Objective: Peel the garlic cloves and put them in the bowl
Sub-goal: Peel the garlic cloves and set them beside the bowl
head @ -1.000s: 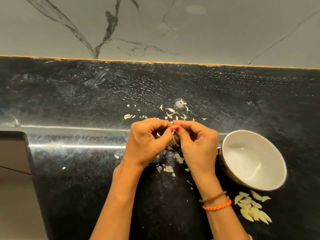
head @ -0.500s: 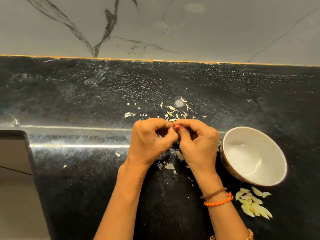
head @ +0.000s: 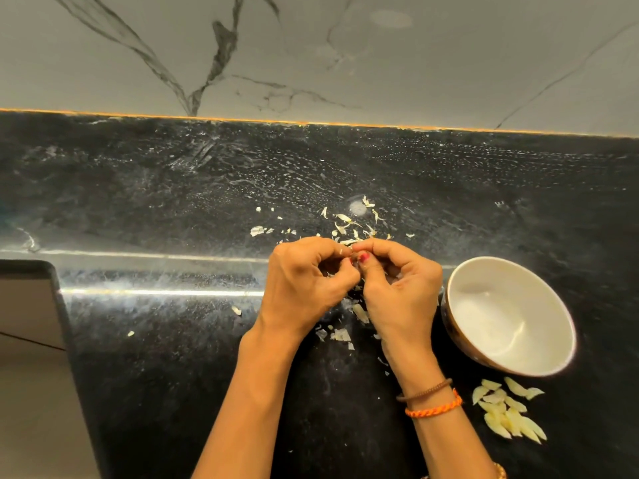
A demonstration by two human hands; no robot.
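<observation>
Nearest the camera, at the lower right, a heap of pale garlic cloves [head: 511, 411] lies on the black stone countertop [head: 173, 375], just below the bowl. The right wrist carries an orange braided band [head: 434, 407] and a thin brown cord [head: 424, 390].

Just beyond the heap sits the white bowl [head: 511, 314], brown on the outside, tilted slightly toward the hands; its inside shows only white. It stands just right of the right hand, close to it.

At centre the left hand [head: 304, 288] and right hand [head: 401, 292] meet, fingers curled, thumb and forefinger tips of both pressed together on something very small between them. That thing is almost wholly hidden by the fingertips, so whether it is a clove or a scrap of skin cannot be told. A red-painted thumbnail shows at the pinch.

Papery peel scraps [head: 340, 335] lie under and between the wrists, and more are scattered past the knuckles.

Farthest off, the grey veined marble wall [head: 311, 57] rises behind the counter.
</observation>
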